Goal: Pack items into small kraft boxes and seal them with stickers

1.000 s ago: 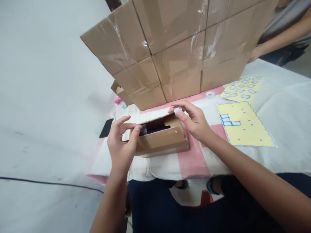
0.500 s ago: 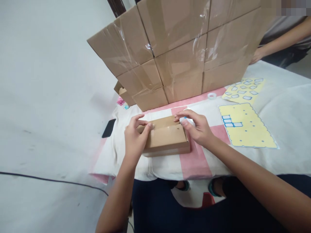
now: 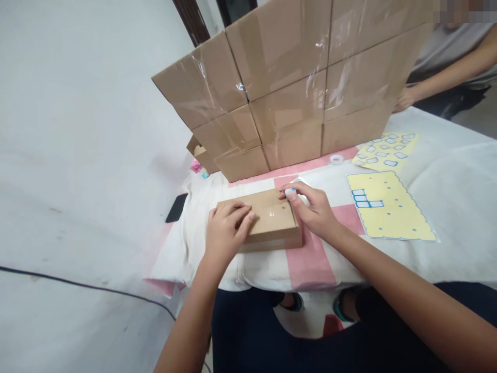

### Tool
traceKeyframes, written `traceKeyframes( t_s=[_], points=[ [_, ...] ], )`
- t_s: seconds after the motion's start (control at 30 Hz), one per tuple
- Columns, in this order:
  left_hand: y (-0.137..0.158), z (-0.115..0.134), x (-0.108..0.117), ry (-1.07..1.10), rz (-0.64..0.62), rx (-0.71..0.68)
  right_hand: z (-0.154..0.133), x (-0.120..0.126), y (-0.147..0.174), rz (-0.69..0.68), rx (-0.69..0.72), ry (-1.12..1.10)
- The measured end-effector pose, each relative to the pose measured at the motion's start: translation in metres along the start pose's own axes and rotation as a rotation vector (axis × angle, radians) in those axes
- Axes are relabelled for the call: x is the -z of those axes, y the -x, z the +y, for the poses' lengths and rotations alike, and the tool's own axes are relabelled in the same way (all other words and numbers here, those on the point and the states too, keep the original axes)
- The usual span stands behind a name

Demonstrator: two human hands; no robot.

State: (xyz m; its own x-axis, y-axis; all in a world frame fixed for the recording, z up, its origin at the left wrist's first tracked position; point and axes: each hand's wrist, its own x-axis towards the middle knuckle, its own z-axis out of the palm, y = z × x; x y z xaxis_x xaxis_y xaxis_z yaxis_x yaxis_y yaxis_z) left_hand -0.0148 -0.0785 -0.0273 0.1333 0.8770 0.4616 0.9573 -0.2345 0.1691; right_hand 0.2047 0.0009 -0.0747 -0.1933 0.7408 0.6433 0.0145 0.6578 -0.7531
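Head view: closed cardboard box (image 3: 267, 221) near the table's (image 3: 466, 207) front edge

From my end, I have the left hand (image 3: 226, 228) resting on its lid, fingers loosely bent, thumb slightly apart. The right hand (image 3: 314, 208), at the box's back right corner, pinches a small white piece (image 3: 289, 194). Toward the right lies a yellow sheet (image 3: 396, 217); farther back stands a taped cardboard wall (image 3: 289, 90), another person's hand (image 3: 406, 98) at its right end.

Light: soft, diffuse, moderately bright; direction unclear. Small carton (image 3: 272, 215): lid lit, front side darker. Glare: white streaks on taped cardboard panel (image 3: 287, 124), far edge of table (image 3: 466, 207). Shadow: 1 faint patch on wall (image 3: 85, 129), by far left corner; dimness below near edge. Definition: slightly soft. Distortion: wide-angle stretch, right forearm (image 3: 407, 290). Masking: pixelated blocks over person (image 3: 452, 54), beyond far right corner.
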Motion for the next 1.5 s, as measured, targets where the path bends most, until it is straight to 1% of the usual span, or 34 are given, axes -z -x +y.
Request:
traceKeyframes(
  t_s=[0.1, 0.23, 0.43, 0.53, 0.6, 0.7, 0.8, 0.93, 1.13, 1.33, 1.5],
  points=[
    [0.013, -0.001, 0.0, -0.066, -0.049, -0.072, 0.002, -0.001, 0.002, 0.011, -0.019, 0.013],
    [0.03, -0.003, -0.002, -0.158, -0.107, -0.182, 0.004, -0.003, 0.006, 0.016, 0.009, 0.029],
    [0.038, -0.004, -0.007, -0.222, -0.101, -0.233, 0.004, -0.007, 0.008, 0.039, 0.036, 0.07],
    [0.038, -0.009, -0.007, -0.241, -0.059, -0.301, -0.002, -0.005, 0.01, 0.056, 0.004, 0.055],
    [0.037, -0.017, -0.009, -0.25, -0.005, -0.356, -0.007, -0.002, 0.014, 0.101, 0.003, 0.064],
    [0.032, -0.032, -0.02, -0.243, 0.071, -0.418, -0.008, 0.006, 0.021, 0.206, 0.033, 0.122],
    [0.025, -0.044, -0.031, -0.23, 0.116, -0.456, -0.001, 0.015, 0.026, 0.239, 0.003, 0.186],
    [0.018, -0.048, -0.033, -0.234, 0.137, -0.515, 0.005, 0.02, 0.029, 0.222, -0.074, 0.224],
    [0.011, -0.054, -0.033, -0.285, 0.131, -0.584, 0.005, 0.019, 0.029, 0.156, -0.148, 0.294],
    [0.019, -0.057, -0.038, -0.261, 0.121, -0.566, 0.001, 0.018, 0.031, 0.105, -0.138, 0.333],
    [0.023, -0.055, -0.037, -0.244, 0.133, -0.542, 0.003, 0.018, 0.031, 0.106, -0.175, 0.327]
  ],
)
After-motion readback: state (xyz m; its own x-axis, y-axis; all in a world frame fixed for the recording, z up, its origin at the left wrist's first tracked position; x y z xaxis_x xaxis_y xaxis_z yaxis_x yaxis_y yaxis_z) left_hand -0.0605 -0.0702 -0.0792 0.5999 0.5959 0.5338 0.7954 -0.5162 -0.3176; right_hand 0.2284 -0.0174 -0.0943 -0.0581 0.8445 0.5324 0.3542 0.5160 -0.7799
